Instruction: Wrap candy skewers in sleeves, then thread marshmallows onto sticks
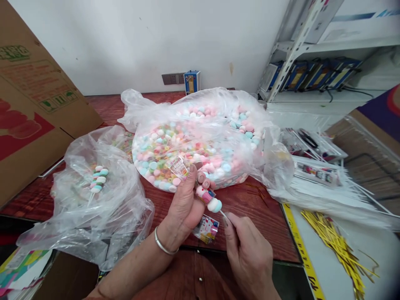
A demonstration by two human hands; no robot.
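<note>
Item: pastel marshmallow skewer on a thin white stick (210, 200), lower centre of the frame, above the red wooden counter (259, 216).
Left hand (184, 204): grip closed on the skewer's top and a clear printed plastic sleeve (178, 166).
Right hand (246, 246): grip pinching the stick's lower end.
Step, by my reading: sleeving the skewer. Seating it fully calls for a steady stick.
Nearby: large clear bag of loose pastel marshmallows (200, 137), centre; gold twist ties (337, 246), lower right.

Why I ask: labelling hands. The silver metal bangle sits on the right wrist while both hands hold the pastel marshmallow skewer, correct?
No. Head view: the silver metal bangle is on the left wrist; left hand and right hand hold the pastel marshmallow skewer.
</note>
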